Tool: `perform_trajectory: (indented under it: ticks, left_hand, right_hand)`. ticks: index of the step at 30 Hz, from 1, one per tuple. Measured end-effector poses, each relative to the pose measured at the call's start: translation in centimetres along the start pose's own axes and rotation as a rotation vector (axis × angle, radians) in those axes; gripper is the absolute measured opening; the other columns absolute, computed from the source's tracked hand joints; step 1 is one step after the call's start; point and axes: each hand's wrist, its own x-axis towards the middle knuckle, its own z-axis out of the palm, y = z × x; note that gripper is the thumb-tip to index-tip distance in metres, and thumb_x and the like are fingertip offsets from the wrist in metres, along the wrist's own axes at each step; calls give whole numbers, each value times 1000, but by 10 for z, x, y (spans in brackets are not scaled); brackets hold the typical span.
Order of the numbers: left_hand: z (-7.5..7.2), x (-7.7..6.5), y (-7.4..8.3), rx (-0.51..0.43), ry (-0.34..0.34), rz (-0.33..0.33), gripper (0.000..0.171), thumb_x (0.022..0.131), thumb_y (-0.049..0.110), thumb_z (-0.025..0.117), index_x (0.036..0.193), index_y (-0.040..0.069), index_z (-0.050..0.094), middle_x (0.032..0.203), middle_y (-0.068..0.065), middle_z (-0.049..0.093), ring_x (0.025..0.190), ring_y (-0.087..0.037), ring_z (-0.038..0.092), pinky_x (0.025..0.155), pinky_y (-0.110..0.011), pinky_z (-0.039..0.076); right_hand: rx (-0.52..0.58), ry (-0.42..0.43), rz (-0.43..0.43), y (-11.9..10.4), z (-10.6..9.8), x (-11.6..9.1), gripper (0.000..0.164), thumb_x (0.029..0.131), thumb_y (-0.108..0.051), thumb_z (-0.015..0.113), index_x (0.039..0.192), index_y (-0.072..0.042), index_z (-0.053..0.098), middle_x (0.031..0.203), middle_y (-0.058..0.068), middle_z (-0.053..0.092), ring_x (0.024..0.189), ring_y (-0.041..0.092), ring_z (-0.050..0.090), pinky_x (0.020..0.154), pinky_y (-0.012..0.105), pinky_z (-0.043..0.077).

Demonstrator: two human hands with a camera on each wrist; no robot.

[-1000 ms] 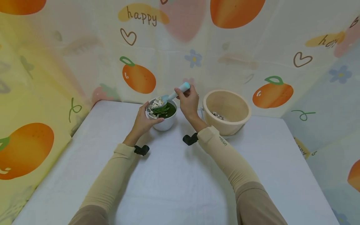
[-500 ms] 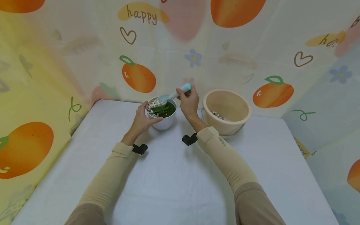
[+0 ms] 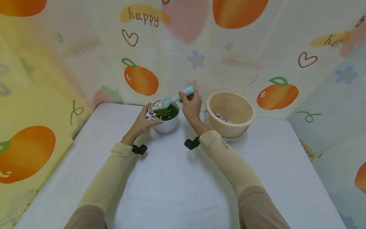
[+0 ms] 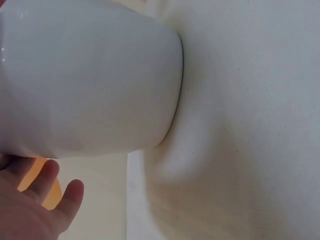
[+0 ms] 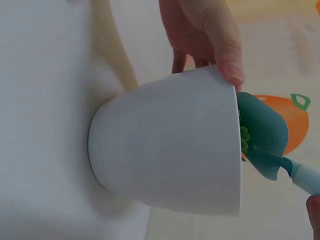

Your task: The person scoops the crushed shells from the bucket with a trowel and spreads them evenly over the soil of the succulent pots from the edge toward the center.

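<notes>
A white plant pot (image 3: 166,128) stands at the back of the table, with a green succulent (image 3: 164,112) in its middle and pale pebbles (image 3: 155,107) along its left side. My left hand (image 3: 141,123) grips it at the rim; in the right wrist view the thumb (image 5: 232,70) presses on the edge, and in the left wrist view some fingers (image 4: 70,200) extend past the wall. Thumb and fingers of my right hand (image 3: 192,106) pinch the handle of a light blue trowel (image 3: 186,92). Its blade (image 5: 265,125) tilts over the pot's mouth, close to the leaves and pebbles.
To the right of the pot stands a cream bucket (image 3: 233,128) with a small heap of pebbles (image 3: 221,118) at its bottom. A white cloth (image 3: 171,184) covers the table. Right behind the table hangs a fruit-patterned curtain (image 3: 177,63).
The trowel's blade has tipped slightly over the pebbles, and its handle is a little lower. My left wrist has shifted slightly left while the hand stays on the pot.
</notes>
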Motion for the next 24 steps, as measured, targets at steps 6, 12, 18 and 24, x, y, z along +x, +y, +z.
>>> perform_trajectory:
  ticks: [6, 12, 18, 24]
  left_hand:
    - [3, -2, -1, -14, 20, -5, 106, 80, 33, 80, 157, 9, 11, 162, -14, 18, 149, -31, 20, 119, -54, 23]
    - [8, -6, 0, -14, 75, -3, 107, 78, 34, 81, 156, 8, 13, 161, -14, 20, 150, -30, 19, 120, -55, 20]
    - [15, -9, 2, -41, 149, 23, 110, 74, 38, 84, 155, 5, 18, 158, -16, 28, 147, -32, 24, 120, -56, 18]
    - [22, -14, 5, -42, 219, 29, 106, 74, 33, 85, 154, 5, 20, 155, -17, 32, 142, -33, 30, 118, -55, 22]
  right_hand:
    - [19, -2, -20, 2, 1, 0, 36, 95, -11, 63, 119, 12, 51, 112, 32, 65, 104, 41, 66, 88, 47, 56]
    - [35, 35, -38, 1, 4, -3, 33, 93, -15, 66, 113, 8, 54, 107, 27, 68, 100, 36, 69, 86, 44, 58]
    - [12, 60, -83, 0, 5, -5, 31, 92, -17, 68, 110, 5, 56, 103, 24, 70, 96, 32, 71, 80, 30, 59]
    - [-16, 69, -111, -1, 4, -5, 33, 91, -19, 69, 111, 4, 56, 102, 22, 70, 93, 31, 71, 77, 27, 59]
